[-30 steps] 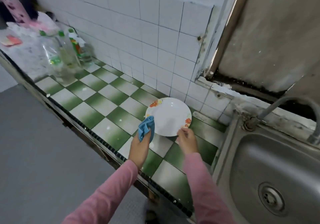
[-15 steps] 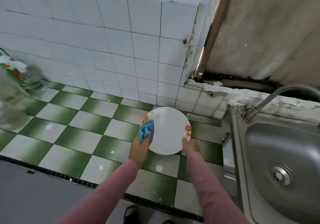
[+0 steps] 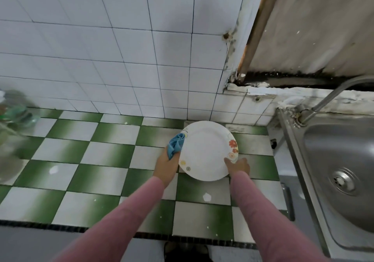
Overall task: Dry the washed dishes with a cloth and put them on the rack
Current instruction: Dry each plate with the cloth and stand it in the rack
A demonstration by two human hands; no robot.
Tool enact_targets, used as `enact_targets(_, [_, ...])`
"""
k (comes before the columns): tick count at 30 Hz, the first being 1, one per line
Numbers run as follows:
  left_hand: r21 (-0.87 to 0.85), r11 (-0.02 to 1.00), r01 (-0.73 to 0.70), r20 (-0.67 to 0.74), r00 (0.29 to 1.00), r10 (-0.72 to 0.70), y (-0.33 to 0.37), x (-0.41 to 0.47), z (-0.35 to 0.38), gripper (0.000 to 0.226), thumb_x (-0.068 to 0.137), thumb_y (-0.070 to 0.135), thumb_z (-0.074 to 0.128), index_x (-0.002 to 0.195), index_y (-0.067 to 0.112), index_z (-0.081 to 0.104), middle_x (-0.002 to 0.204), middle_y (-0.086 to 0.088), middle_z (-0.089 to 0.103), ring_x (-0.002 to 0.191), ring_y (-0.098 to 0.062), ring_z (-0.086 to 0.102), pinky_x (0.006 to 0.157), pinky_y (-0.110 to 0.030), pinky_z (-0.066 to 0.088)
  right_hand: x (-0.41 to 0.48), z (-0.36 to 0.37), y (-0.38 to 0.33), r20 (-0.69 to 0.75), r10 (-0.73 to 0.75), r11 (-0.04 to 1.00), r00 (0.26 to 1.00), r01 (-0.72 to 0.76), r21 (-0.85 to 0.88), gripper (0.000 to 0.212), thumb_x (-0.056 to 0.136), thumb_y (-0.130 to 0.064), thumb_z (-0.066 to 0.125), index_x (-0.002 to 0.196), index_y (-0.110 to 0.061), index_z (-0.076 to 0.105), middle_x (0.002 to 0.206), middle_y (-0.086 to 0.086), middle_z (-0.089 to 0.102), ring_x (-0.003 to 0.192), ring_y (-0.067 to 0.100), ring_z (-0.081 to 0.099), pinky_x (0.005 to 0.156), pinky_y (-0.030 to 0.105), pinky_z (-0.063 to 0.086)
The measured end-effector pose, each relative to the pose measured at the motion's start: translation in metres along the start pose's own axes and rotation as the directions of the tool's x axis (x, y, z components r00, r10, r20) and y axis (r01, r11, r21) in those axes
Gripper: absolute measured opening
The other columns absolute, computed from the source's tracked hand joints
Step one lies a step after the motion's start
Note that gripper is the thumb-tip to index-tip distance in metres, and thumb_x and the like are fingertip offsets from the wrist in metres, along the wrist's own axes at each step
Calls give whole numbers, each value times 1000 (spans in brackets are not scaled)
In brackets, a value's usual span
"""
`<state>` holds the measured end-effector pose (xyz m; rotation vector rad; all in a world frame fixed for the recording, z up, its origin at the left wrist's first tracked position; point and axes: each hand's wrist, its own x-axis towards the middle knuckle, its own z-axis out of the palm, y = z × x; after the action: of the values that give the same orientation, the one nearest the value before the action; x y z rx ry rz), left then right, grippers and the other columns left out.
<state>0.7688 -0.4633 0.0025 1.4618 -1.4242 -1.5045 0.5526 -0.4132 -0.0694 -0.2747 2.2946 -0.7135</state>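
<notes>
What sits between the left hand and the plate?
The blue cloth, bunched in the left hand against the left rim of the plate; the head view shows it.

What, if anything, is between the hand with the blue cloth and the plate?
Nothing visible. The left hand holds the blue cloth right at the plate's left rim; the right hand grips its lower right rim.

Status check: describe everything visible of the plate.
The plate is round, white and glossy, with orange flowers on its right rim and small motifs at lower left. Its face is turned toward the camera, over the green-and-white tiled counter near the wall. The right hand grips its lower right rim, thumb on the face; the left hand presses a blue cloth against its left rim.
</notes>
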Motion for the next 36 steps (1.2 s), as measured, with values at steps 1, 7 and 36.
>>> enact_targets(1, [11,1000,5,-3,1000,-5,-1,4,-2,17,101,27,51,115,19,54,90,8,60,80,-2,55,55,-3,41,1,2,-2,-14,8,1000,1000,-8,-3,60,88,-31,73,128,1,43,131,21,53,116,38,56,86,41,48])
enact_targets(7, [20,1000,7,-18,1000,-7,-3,19,-5,20,101,28,49,119,18,52,97,6,60,89,-6,57,65,-10,41,12,8,-9,-33,4,992,999,-8,-125,72,82,-25,80,134,-2,37,136,21,49,124,41,52,100,48,45])
enact_targets(36, [-34,999,1,-77,997,-4,2,15,6,15,102,28,48,116,23,46,93,9,54,86,-6,52,86,-31,42,6,-61,9,56,-25,905,998,-1,425,38,88,-3,54,123,-19,47,126,15,56,114,36,54,97,57,50])
